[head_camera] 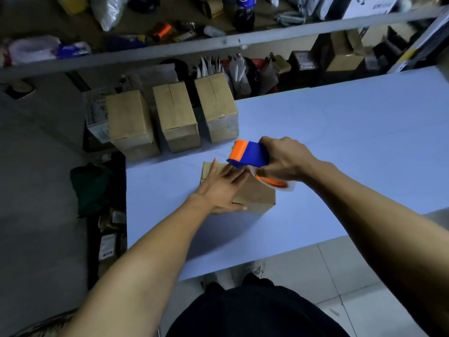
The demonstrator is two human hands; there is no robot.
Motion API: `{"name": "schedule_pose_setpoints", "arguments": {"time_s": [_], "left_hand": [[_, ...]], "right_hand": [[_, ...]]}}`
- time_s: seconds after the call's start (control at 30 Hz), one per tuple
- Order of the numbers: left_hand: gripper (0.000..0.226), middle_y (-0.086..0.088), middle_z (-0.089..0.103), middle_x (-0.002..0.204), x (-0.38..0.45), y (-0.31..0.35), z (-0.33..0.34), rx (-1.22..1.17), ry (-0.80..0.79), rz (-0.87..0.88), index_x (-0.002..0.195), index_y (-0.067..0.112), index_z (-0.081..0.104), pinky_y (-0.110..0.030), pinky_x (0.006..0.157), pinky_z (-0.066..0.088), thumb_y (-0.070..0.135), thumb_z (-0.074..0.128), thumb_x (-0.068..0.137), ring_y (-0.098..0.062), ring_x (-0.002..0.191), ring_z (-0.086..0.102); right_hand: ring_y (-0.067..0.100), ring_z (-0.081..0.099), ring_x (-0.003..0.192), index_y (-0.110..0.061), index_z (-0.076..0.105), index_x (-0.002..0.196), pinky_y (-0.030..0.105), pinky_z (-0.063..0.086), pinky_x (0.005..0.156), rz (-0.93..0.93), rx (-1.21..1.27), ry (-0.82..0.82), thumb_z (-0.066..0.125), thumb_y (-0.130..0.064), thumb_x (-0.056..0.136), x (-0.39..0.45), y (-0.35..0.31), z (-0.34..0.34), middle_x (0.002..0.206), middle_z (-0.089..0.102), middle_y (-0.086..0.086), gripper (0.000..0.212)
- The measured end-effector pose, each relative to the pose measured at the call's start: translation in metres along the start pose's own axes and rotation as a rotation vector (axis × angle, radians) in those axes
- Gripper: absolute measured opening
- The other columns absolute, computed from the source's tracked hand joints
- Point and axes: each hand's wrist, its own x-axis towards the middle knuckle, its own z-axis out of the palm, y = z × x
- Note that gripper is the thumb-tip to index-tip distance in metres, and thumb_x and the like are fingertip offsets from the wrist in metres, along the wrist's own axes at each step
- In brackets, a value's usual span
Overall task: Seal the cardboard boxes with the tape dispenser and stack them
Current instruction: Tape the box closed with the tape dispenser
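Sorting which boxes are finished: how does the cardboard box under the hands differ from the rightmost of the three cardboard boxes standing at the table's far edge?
The brown cardboard box under the hands lies flat mid-table; the rightmost far-edge cardboard box stands taller at the edge. The left hand presses on the near one while the right hand holds the blue-and-orange tape dispenser over it; the far one is untouched. Both are plain brown cardboard on the blue table.

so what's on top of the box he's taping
The left hand presses flat on the box, and the tape dispenser, gripped by the right hand, sits over its far end. They hide the seam.
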Motion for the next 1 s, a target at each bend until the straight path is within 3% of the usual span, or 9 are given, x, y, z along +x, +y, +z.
{"name": "schedule_pose_setpoints", "arguments": {"time_s": [0.13,0.2,0.3,0.37,0.5,0.67,0.8,1.0], "left_hand": [[0.095,-0.008,0.036,0.157,-0.018,-0.002,0.008,-0.014,0.161,-0.025,0.152,0.013,0.035,-0.061,0.108,0.028,0.067,0.064,0.080,-0.032,0.142,0.035],[0.090,-0.012,0.040,0.156,-0.035,-0.008,0.021,-0.103,0.262,-0.094,0.148,0.010,0.044,-0.063,0.107,0.036,0.058,0.073,0.078,-0.033,0.143,0.038],[0.085,-0.003,0.016,0.166,-0.055,-0.019,0.035,-0.341,0.230,-0.207,0.156,0.018,0.031,-0.055,0.118,0.019,0.053,0.068,0.087,-0.023,0.154,0.010],[0.092,0.001,0.007,0.167,-0.061,-0.025,0.035,-0.511,0.240,-0.269,0.157,0.018,0.027,-0.047,0.122,0.014,0.051,0.073,0.084,-0.019,0.154,0.001],[0.108,0.011,-0.002,0.167,-0.060,-0.035,0.032,-0.687,0.239,-0.353,0.158,0.021,0.024,-0.030,0.118,0.025,0.043,0.086,0.073,-0.014,0.152,0.014],[0.122,0.018,-0.018,0.164,-0.049,-0.042,0.034,-0.750,0.161,-0.314,0.160,0.029,0.011,-0.027,0.112,0.031,0.035,0.091,0.069,-0.011,0.152,0.014],[0.115,0.020,-0.013,0.164,-0.044,-0.040,0.035,-0.781,0.224,-0.322,0.159,0.030,0.016,-0.029,0.103,0.043,0.026,0.090,0.071,-0.018,0.147,0.031],[0.124,0.018,-0.006,0.166,-0.033,-0.026,0.041,-0.890,0.240,-0.253,0.158,0.041,0.012,-0.022,0.097,0.043,0.018,0.092,0.067,-0.017,0.147,0.030]], "right_hand": [[0.026,0.056,0.076,-0.020,0.052,0.100,0.031,0.036,0.060,0.019,-0.016,-0.052,0.069,-0.049,0.078,0.008,-0.005,0.003,0.085,0.061,0.002,0.040],[0.025,0.056,0.077,-0.020,0.053,0.100,0.032,0.040,0.062,0.044,0.020,-0.072,0.070,-0.048,0.078,0.010,-0.003,-0.001,0.085,0.062,0.002,0.040],[0.024,0.058,0.079,-0.021,0.054,0.102,0.035,0.048,0.069,0.042,0.027,-0.090,0.070,-0.049,0.079,0.011,-0.002,0.000,0.088,0.063,0.002,0.040],[0.023,0.058,0.079,-0.023,0.054,0.103,0.034,0.048,0.069,0.036,0.009,-0.089,0.070,-0.049,0.080,0.011,-0.004,0.002,0.089,0.063,0.001,0.038],[0.021,0.058,0.078,-0.025,0.052,0.104,0.031,0.043,0.064,0.029,-0.028,-0.092,0.068,-0.053,0.081,0.012,-0.007,0.003,0.089,0.062,-0.002,0.039],[0.022,0.055,0.076,-0.025,0.050,0.102,0.030,0.036,0.060,0.021,-0.012,-0.087,0.069,-0.048,0.081,0.007,-0.005,0.002,0.086,0.060,-0.002,0.036],[0.018,0.051,0.071,-0.026,0.048,0.099,0.028,0.032,0.057,0.002,-0.017,-0.116,0.069,-0.045,0.081,0.006,-0.007,-0.005,0.080,0.056,-0.007,0.034],[0.023,0.057,0.077,-0.021,0.056,0.096,0.036,0.045,0.066,0.005,0.053,-0.211,0.071,-0.045,0.077,0.024,-0.031,-0.005,0.084,0.061,0.002,0.034]]}}
